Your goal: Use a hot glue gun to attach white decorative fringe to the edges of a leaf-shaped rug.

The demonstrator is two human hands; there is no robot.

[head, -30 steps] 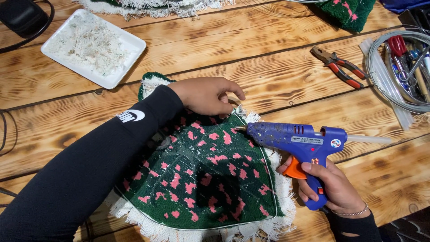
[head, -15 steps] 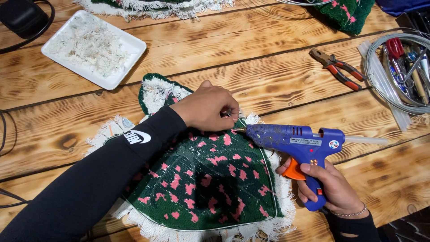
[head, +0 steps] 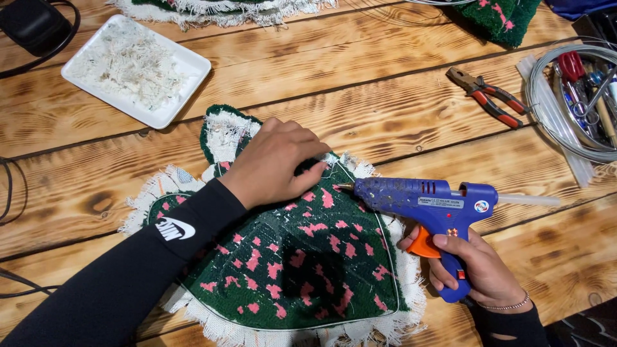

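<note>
The left hand (head: 276, 164) presses flat, fingers spread, on the far edge of the green-and-pink tufted piece (head: 289, 263) lying on the desk (head: 385, 96), while the right hand (head: 479, 270) grips the blue glue gun (head: 424, 202) (finger by the orange trigger), its nozzle just beside that fringe, seemingly mid-gluing, which needs a steady squeeze.

1 head-worn camera is looking steeply down at a wooden table (head: 360, 83), close in.

The view is facing forward across the planks, away from the wearer. It is sitting near enough that the left hand (head: 277, 160) and right hand (head: 479, 270) are entering from the bottom edge, forearms cropped. No 2nd view is sharing the scene.
</note>
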